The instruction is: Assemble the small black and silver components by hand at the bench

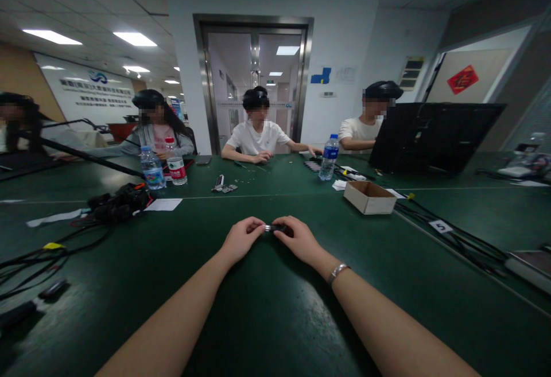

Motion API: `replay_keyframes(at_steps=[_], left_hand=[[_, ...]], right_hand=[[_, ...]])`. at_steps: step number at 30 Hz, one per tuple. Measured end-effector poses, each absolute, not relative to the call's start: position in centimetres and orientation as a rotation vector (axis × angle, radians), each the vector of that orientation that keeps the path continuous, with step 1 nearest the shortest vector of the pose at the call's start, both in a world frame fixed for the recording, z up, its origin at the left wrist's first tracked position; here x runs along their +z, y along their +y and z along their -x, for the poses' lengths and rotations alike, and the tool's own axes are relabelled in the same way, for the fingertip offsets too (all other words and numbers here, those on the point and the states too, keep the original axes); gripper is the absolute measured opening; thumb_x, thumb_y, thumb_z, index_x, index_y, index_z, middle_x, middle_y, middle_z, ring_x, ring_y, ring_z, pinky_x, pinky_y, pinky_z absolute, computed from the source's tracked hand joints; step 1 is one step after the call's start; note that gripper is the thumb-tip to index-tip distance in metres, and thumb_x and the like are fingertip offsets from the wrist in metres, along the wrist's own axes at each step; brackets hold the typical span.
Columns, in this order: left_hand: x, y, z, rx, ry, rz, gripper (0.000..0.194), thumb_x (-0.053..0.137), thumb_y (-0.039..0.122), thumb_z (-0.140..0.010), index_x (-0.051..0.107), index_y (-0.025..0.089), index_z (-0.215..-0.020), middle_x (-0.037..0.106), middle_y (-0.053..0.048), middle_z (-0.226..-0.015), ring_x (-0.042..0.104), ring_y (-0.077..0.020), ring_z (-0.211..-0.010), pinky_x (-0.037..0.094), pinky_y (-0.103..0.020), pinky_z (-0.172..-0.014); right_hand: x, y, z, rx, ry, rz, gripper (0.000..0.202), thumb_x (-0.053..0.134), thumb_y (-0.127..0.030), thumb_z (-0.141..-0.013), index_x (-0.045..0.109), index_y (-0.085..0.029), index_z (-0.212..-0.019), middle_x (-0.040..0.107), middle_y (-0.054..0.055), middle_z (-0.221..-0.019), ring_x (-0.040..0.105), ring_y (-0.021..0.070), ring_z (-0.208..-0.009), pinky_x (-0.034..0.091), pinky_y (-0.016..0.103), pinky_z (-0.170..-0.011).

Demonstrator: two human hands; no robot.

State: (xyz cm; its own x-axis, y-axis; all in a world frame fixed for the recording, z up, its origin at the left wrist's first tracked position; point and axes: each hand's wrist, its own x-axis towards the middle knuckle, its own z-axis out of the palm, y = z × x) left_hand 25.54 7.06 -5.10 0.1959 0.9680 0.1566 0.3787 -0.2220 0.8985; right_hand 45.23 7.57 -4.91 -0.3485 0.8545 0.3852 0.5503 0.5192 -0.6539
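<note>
My left hand [243,239] and my right hand [300,240] meet just above the green table [262,308], fingers closed in a pinch. Between them is a small black piece with a shiny metal end [268,228], too small to name. The left fingertips touch its silver end, while the right fingers hold the dark end and partly hide it. Around my right wrist sits a silver watch or bracelet [338,272].
An open cardboard box [369,199] stands beyond my right hand, near a water bottle [329,159] and black cables [456,239]. Small metal parts [224,186] lie ahead. Black gear [118,202] and bottles [152,169] are at left. Several people sit opposite; a monitor [434,136] stands right.
</note>
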Motion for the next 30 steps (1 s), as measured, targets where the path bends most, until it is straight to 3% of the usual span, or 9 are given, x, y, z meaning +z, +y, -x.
replay_keyframes(at_steps=[13,30], left_hand=[[-4.47,6.69,-25.52,0.947,1.412,-1.813,0.04,0.048,0.052,-0.082,0.067,0.017,-0.084,0.067,-0.002,-0.076,0.057,-0.0166,-0.068,0.04,-0.028,-0.063],[-5.24,7.29,-25.36,1.133,1.12,-1.687,0.022,0.067,0.025,-0.073,0.067,0.018,-0.094,0.07,-0.006,-0.095,0.064,-0.0189,-0.088,0.049,-0.034,-0.084]], right_hand=[[-5.11,7.64,-45.32,0.537,-2.052,1.108,0.022,0.062,-0.021,-0.08,0.065,-0.021,-0.101,0.06,0.003,-0.092,0.054,0.0131,-0.074,0.045,0.028,-0.07],[-5.1,7.67,-45.29,0.582,-2.018,1.128,0.021,0.058,-0.027,-0.083,0.066,-0.02,-0.101,0.064,0.004,-0.092,0.056,0.0147,-0.078,0.045,0.029,-0.072]])
